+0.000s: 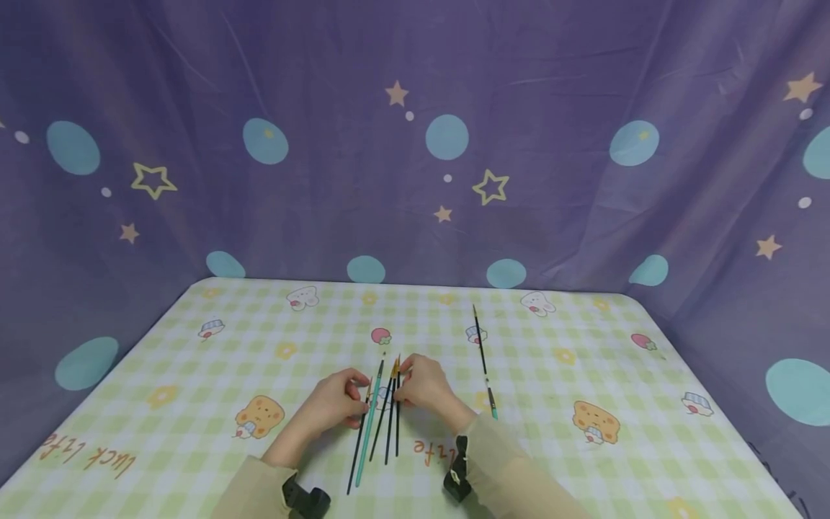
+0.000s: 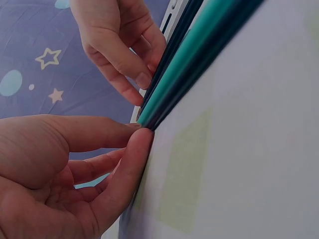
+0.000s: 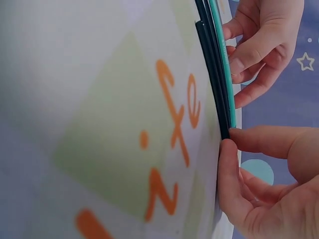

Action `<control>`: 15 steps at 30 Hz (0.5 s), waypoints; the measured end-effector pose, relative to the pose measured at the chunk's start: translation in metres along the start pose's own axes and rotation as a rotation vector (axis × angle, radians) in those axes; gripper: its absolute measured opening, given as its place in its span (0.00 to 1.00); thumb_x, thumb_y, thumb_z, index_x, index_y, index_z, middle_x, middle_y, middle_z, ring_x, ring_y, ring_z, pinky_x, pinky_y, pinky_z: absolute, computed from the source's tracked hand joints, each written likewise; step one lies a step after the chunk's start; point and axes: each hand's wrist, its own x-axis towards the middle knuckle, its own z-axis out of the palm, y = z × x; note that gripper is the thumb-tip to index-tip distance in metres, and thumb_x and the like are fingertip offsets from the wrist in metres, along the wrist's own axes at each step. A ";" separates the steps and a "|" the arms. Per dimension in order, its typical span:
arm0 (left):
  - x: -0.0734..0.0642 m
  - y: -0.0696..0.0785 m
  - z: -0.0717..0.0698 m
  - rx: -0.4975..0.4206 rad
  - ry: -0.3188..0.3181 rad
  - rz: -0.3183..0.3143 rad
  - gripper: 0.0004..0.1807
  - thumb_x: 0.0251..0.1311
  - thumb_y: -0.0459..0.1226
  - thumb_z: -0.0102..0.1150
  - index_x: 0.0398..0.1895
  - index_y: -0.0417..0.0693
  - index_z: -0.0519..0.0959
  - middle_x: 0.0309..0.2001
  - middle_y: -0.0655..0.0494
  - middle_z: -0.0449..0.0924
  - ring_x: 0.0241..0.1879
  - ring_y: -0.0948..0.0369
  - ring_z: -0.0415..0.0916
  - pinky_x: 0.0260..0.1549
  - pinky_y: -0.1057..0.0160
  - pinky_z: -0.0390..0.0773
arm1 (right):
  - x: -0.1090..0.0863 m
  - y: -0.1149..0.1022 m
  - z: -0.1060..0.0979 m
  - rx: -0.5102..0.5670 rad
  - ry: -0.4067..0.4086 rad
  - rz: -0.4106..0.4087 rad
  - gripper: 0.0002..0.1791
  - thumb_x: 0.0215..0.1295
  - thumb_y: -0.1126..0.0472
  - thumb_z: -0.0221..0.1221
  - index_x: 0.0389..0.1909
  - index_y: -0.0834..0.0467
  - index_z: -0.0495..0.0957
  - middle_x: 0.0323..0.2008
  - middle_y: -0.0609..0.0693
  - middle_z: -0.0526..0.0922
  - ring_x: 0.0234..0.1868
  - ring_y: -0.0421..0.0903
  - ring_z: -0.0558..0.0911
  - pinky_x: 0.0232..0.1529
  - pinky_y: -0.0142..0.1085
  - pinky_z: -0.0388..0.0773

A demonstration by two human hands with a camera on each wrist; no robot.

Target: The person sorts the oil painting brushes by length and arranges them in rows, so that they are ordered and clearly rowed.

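Observation:
Several slim paintbrushes, including a teal paintbrush (image 1: 367, 436) and a dark paintbrush (image 1: 355, 458), lie side by side on the cloth, handles toward me. My left hand (image 1: 333, 401) is at their left side. Its thumb and index fingertips touch the outermost handle at spots set apart along its length. From the right, my right hand (image 1: 424, 384) touches another dark paintbrush (image 1: 398, 429) near its bristle end in the same way. In the right wrist view, dark handles (image 3: 217, 79) lie close beside the teal one. Fingers partly hide the upper brush ends.
Farther right, a dark paintbrush (image 1: 480, 340) lies in line with a teal-ended paintbrush (image 1: 491, 400). A green checked tablecloth (image 1: 194, 404) with printed pictures covers the table. Behind it hangs a purple curtain (image 1: 363, 180) with stars and blue spots.

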 end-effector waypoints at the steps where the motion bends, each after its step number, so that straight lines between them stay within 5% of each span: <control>1: 0.000 0.000 0.000 -0.001 0.000 0.001 0.19 0.45 0.24 0.62 0.43 0.37 0.73 0.24 0.50 0.67 0.15 0.60 0.71 0.15 0.64 0.79 | 0.000 0.000 0.000 -0.012 0.003 0.000 0.19 0.42 0.70 0.66 0.38 0.63 0.73 0.17 0.49 0.74 0.14 0.42 0.74 0.16 0.30 0.71; 15: -0.002 0.001 0.000 0.008 0.006 0.003 0.19 0.45 0.24 0.62 0.44 0.37 0.74 0.24 0.50 0.67 0.14 0.60 0.71 0.15 0.63 0.79 | 0.000 -0.006 0.002 -0.110 0.059 0.041 0.20 0.40 0.69 0.68 0.36 0.64 0.73 0.32 0.56 0.78 0.16 0.42 0.75 0.20 0.30 0.75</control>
